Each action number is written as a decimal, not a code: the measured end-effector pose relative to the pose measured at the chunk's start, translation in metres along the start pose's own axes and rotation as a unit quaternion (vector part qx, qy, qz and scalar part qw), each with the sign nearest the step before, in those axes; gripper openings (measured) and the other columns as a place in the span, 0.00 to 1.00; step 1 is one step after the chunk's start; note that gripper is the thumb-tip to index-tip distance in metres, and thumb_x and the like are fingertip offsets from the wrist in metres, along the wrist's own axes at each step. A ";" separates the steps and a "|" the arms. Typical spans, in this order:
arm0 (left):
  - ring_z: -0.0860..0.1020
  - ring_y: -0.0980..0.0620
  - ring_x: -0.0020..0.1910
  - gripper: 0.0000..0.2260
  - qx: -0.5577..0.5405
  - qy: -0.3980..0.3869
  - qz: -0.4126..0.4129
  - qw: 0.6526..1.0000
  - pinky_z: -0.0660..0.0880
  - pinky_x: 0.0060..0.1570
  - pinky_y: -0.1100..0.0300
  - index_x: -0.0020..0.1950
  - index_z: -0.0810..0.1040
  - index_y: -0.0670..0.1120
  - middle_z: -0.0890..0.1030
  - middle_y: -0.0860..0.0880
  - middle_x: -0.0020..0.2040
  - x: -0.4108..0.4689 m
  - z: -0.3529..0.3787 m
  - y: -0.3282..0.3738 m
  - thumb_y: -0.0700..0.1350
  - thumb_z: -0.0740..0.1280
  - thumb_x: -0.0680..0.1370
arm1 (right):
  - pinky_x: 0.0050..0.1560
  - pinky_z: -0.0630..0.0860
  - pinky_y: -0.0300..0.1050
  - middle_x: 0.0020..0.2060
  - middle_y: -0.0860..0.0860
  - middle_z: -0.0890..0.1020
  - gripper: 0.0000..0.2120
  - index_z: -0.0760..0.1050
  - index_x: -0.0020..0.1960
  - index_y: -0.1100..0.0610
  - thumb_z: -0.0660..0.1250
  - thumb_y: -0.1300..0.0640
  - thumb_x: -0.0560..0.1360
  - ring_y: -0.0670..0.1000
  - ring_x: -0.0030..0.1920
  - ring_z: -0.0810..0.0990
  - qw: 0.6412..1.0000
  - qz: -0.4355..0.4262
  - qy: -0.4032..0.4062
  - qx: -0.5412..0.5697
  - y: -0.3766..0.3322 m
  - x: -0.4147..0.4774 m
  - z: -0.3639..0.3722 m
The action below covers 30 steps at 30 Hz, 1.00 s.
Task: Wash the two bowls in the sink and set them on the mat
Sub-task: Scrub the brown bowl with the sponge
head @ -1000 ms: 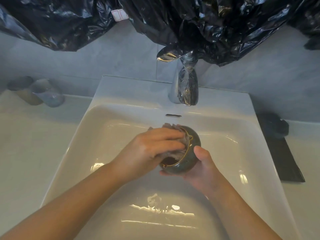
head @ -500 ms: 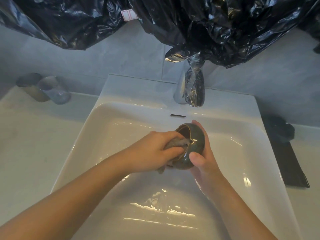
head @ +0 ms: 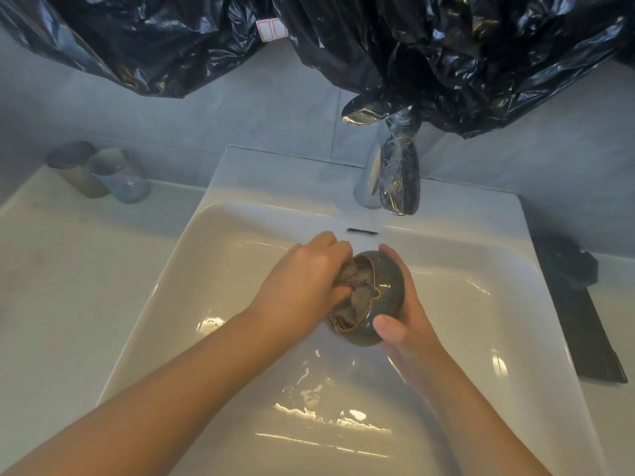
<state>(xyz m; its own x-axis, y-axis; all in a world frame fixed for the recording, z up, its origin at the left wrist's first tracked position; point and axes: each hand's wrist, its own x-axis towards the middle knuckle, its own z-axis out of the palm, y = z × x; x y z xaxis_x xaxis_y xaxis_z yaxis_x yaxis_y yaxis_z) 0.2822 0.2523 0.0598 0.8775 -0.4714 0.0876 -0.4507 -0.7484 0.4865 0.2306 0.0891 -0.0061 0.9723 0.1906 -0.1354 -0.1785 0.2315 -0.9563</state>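
Observation:
A small dark green bowl [head: 381,297] with a golden rim is tipped on its side over the white sink [head: 213,269], its mouth turned left. My right hand [head: 409,331] cups it from the right and below, thumb on the near wall. My left hand [head: 305,283] presses a grey cloth [head: 354,286] into the bowl's inside. A dark mat [head: 591,338] lies on the counter to the right of the sink, with a dark rounded object [head: 574,266], perhaps the second bowl, at its far end.
A chrome faucet [head: 395,180] wrapped in plastic stands behind the sink, under hanging black plastic sheeting [head: 446,56]. Two cups [head: 103,173] sit on the counter at the back left. Shallow water glistens on the basin floor near me.
The bowl has turned from mouth up to lying on its side, and rose slightly toward the faucet. My left hand has worked the cloth deeper into the bowl.

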 end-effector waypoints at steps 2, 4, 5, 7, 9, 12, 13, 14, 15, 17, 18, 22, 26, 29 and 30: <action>0.76 0.43 0.40 0.09 0.017 0.022 -0.045 0.999 0.71 0.37 0.53 0.48 0.72 0.46 0.74 0.48 0.44 -0.003 0.004 0.006 0.48 0.68 0.74 | 0.56 0.78 0.48 0.63 0.49 0.78 0.42 0.62 0.73 0.40 0.74 0.53 0.63 0.55 0.63 0.79 1.000 -0.009 0.009 -0.003 0.003 0.001 -0.004; 0.76 0.45 0.39 0.11 0.073 0.012 -0.092 0.993 0.68 0.35 0.57 0.44 0.69 0.47 0.75 0.49 0.40 -0.006 0.009 0.009 0.54 0.65 0.75 | 0.56 0.78 0.47 0.62 0.47 0.78 0.40 0.63 0.72 0.40 0.72 0.53 0.63 0.53 0.62 0.79 1.000 -0.017 0.010 -0.012 0.005 0.001 -0.005; 0.76 0.45 0.38 0.12 0.077 -0.002 -0.120 0.990 0.68 0.34 0.57 0.41 0.69 0.47 0.76 0.49 0.37 -0.004 0.010 0.010 0.55 0.65 0.75 | 0.55 0.78 0.46 0.62 0.47 0.79 0.40 0.64 0.71 0.38 0.72 0.53 0.63 0.53 0.62 0.79 1.000 -0.018 0.007 -0.020 0.006 0.001 -0.005; 0.75 0.46 0.34 0.15 0.016 -0.051 -0.192 0.980 0.67 0.30 0.59 0.33 0.70 0.46 0.75 0.47 0.32 0.005 0.009 0.008 0.54 0.66 0.74 | 0.54 0.78 0.44 0.62 0.48 0.78 0.41 0.65 0.70 0.36 0.76 0.52 0.61 0.52 0.61 0.79 0.999 -0.016 0.000 -0.034 0.005 0.000 -0.004; 0.72 0.49 0.30 0.17 -0.094 -0.102 -0.247 0.959 0.67 0.29 0.60 0.29 0.72 0.43 0.74 0.47 0.28 0.015 0.009 0.003 0.52 0.68 0.72 | 0.52 0.79 0.41 0.63 0.51 0.76 0.43 0.63 0.70 0.38 0.75 0.54 0.59 0.49 0.59 0.80 0.999 -0.024 -0.010 -0.040 0.002 0.000 -0.003; 0.73 0.51 0.29 0.15 -0.274 -0.091 -0.292 0.912 0.71 0.34 0.60 0.33 0.78 0.38 0.76 0.46 0.29 0.016 0.016 0.000 0.49 0.71 0.71 | 0.50 0.79 0.41 0.64 0.50 0.75 0.43 0.61 0.71 0.40 0.71 0.58 0.59 0.47 0.58 0.81 0.999 -0.031 -0.028 -0.023 -0.001 -0.002 -0.004; 0.73 0.51 0.29 0.13 -0.318 -0.066 -0.297 0.898 0.72 0.34 0.60 0.34 0.79 0.38 0.76 0.47 0.29 0.012 0.020 0.000 0.48 0.71 0.71 | 0.50 0.79 0.42 0.64 0.50 0.75 0.44 0.61 0.71 0.41 0.71 0.59 0.59 0.47 0.58 0.81 0.999 -0.035 -0.032 -0.023 -0.002 -0.002 -0.004; 0.74 0.52 0.30 0.10 -0.349 -0.039 -0.295 0.889 0.73 0.35 0.60 0.36 0.80 0.39 0.77 0.49 0.30 0.007 0.024 0.002 0.46 0.71 0.71 | 0.50 0.79 0.41 0.64 0.51 0.74 0.44 0.60 0.72 0.42 0.71 0.59 0.59 0.47 0.59 0.81 0.998 -0.039 -0.033 -0.027 -0.002 -0.001 -0.004; 0.76 0.52 0.32 0.06 -0.367 -0.013 -0.285 0.885 0.75 0.36 0.59 0.39 0.81 0.41 0.79 0.50 0.32 0.003 0.027 0.004 0.44 0.71 0.71 | 0.51 0.79 0.40 0.64 0.51 0.74 0.44 0.60 0.72 0.44 0.72 0.59 0.59 0.46 0.58 0.81 0.998 -0.042 -0.034 -0.032 -0.002 -0.001 -0.004; 0.80 0.55 0.36 0.06 -0.390 0.022 -0.251 0.885 0.79 0.40 0.59 0.45 0.82 0.46 0.83 0.52 0.37 -0.003 0.031 0.006 0.38 0.70 0.71 | 0.51 0.79 0.39 0.63 0.52 0.74 0.44 0.60 0.72 0.47 0.72 0.59 0.59 0.45 0.58 0.81 0.998 -0.044 -0.030 -0.033 -0.003 -0.001 -0.005; 0.80 0.57 0.37 0.09 -0.405 0.030 -0.223 0.886 0.79 0.41 0.60 0.47 0.82 0.46 0.83 0.52 0.38 -0.005 0.031 0.007 0.35 0.69 0.70 | 0.51 0.79 0.40 0.63 0.51 0.75 0.44 0.60 0.72 0.46 0.72 0.59 0.59 0.46 0.59 0.81 0.998 -0.045 -0.027 -0.028 -0.004 -0.001 -0.005; 0.80 0.58 0.40 0.17 -0.467 -0.001 -0.099 0.879 0.78 0.41 0.63 0.50 0.80 0.46 0.82 0.50 0.42 -0.009 0.029 0.002 0.27 0.65 0.70 | 0.53 0.79 0.44 0.61 0.44 0.79 0.47 0.62 0.71 0.41 0.82 0.52 0.59 0.51 0.61 0.80 0.999 -0.035 -0.015 -0.029 -0.003 0.001 -0.010; 0.78 0.60 0.46 0.20 -0.397 -0.066 0.031 0.915 0.73 0.44 0.69 0.51 0.80 0.45 0.81 0.48 0.48 -0.008 0.018 -0.005 0.28 0.60 0.66 | 0.56 0.78 0.48 0.62 0.48 0.77 0.44 0.66 0.70 0.40 0.82 0.41 0.59 0.53 0.63 0.78 1.000 -0.018 0.011 -0.009 -0.003 0.003 -0.010; 0.79 0.54 0.48 0.20 -0.247 -0.107 0.150 0.951 0.70 0.50 0.69 0.51 0.81 0.43 0.82 0.49 0.50 0.004 0.006 -0.009 0.30 0.61 0.64 | 0.57 0.77 0.56 0.61 0.51 0.77 0.46 0.66 0.70 0.43 0.82 0.39 0.57 0.56 0.62 0.77 0.999 -0.023 0.022 0.020 -0.003 0.004 -0.012; 0.79 0.53 0.49 0.19 -0.191 -0.119 0.178 0.958 0.67 0.54 0.67 0.52 0.81 0.44 0.82 0.50 0.50 0.008 0.002 -0.010 0.32 0.61 0.65 | 0.57 0.77 0.58 0.60 0.51 0.77 0.47 0.65 0.70 0.44 0.82 0.39 0.57 0.58 0.61 0.77 0.999 -0.022 0.024 0.030 -0.003 0.004 -0.012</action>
<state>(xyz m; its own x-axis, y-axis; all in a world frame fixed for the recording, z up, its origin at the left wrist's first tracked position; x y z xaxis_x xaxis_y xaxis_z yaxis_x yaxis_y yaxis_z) 0.2936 0.2550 0.0540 0.5957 -0.7929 0.1284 -0.5820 -0.3160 0.7493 0.2371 0.0781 -0.0068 0.9853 0.1330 -0.1068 -0.1423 0.2954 -0.9447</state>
